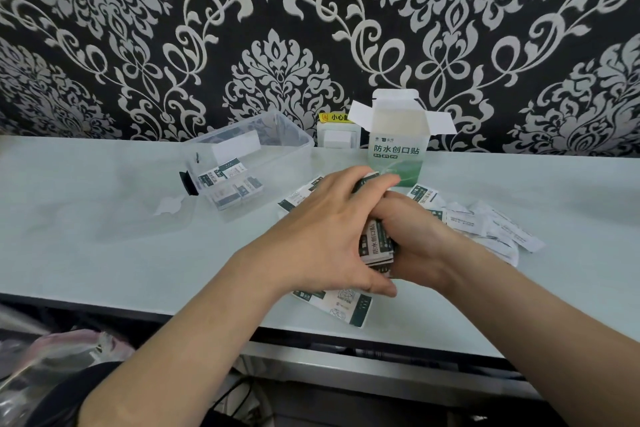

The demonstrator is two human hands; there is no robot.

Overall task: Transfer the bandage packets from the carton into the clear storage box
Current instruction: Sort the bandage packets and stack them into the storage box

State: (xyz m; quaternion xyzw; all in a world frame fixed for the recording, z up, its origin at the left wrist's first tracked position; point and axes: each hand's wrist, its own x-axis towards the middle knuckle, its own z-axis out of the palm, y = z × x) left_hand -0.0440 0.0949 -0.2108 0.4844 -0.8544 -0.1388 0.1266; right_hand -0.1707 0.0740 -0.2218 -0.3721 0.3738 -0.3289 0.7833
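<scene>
Left hand (322,236): centre of frame, fingers curled over the top of a stack of bandage packets (377,246), thumb closing on its near end.
Right hand (419,246): just right of centre, wrapped around the same stack from the other side, gripping it.
Loose packets (485,229): scattered on the pale table (104,236) right of the hands; one more packet (346,308) lies flat at the near edge beneath the left hand.
Carton (398,149): upright behind the hands, upper centre-right, top flaps open, green and white with Chinese print.
Clear storage box (242,163): left of the carton, lidless, several packets already inside.
White wall switch (337,137): between box and carton, yellow label above it.
Backdrop: black wallpaper (311,28) with pale damask pattern.
</scene>
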